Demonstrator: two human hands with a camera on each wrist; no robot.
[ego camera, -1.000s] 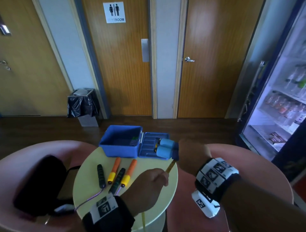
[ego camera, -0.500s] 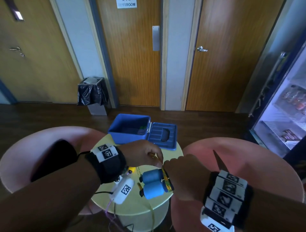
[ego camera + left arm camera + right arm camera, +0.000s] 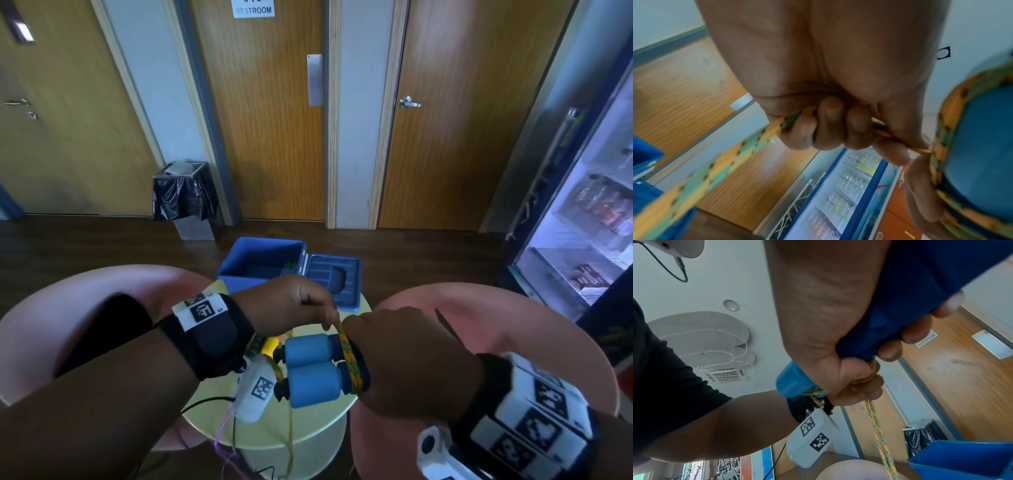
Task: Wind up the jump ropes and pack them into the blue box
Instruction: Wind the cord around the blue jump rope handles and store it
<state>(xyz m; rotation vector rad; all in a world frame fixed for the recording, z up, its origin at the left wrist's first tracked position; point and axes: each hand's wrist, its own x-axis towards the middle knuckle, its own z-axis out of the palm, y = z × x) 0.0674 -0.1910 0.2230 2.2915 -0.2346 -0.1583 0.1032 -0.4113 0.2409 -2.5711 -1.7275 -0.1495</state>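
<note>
Winding yellow-green rope (image 3: 348,356) round paired blue handles (image 3: 313,365) above near table edge: our right hand (image 3: 407,359) clamps handles, left hand (image 3: 291,305) pinches rope. Keep tension, stack turns neatly. Blue box (image 3: 239,274) open, far side.

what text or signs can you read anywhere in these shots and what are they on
"RESTROOM": white sign on the wooden door, clear in the right wrist view, top cut off in the head view.
Fridge bottle labels: too small to read.
Wristband squares: coded patterns, no words.
</note>
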